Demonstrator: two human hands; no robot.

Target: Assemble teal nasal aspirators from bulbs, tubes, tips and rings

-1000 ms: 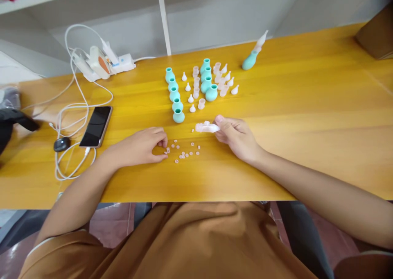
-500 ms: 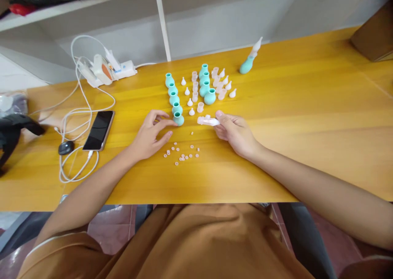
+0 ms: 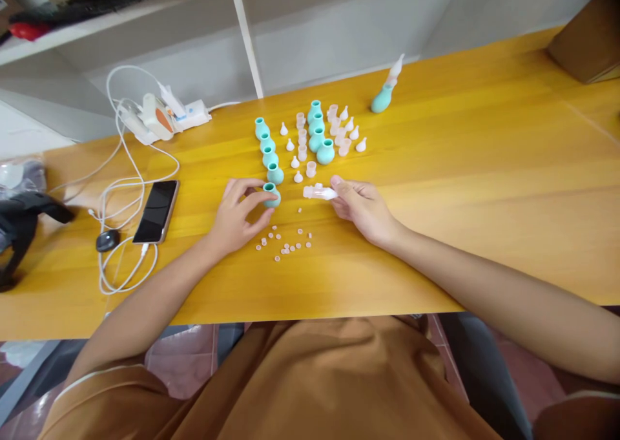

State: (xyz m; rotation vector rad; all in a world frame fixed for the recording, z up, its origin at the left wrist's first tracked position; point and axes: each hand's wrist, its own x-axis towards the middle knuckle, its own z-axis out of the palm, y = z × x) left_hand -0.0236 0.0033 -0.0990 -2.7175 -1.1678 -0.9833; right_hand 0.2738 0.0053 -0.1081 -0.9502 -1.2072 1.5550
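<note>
My left hand [image 3: 242, 215] has its thumb and fingers around the nearest teal squeeze bulb [image 3: 272, 198], whose round mouth faces up. That bulb sits slightly apart from the left row of teal bulbs [image 3: 267, 144]. Between the thumb and fingers of my right hand [image 3: 361, 209] is a translucent nozzle with a white tip [image 3: 318, 192], held sideways with its wider end toward the left. Several tiny pale pink rings [image 3: 287, 247] lie scattered on the table in front of my hands. A loose translucent connector [image 3: 310, 168] stands just beyond the nozzle.
Farther back are a second row of teal bulbs [image 3: 317, 130], white cone tips [image 3: 354, 132] and more connectors [image 3: 334, 126]. One assembled bulb aspirator [image 3: 382, 97] lies at the back. A phone [image 3: 156, 212], white cables and a power strip [image 3: 194, 115] occupy the left; a cardboard box [image 3: 588, 46] stands right.
My left fingers have closed round the front teal bulb and drawn it slightly toward me and left, away from its row. The nozzle stays in my right hand. The view has shifted a little.
</note>
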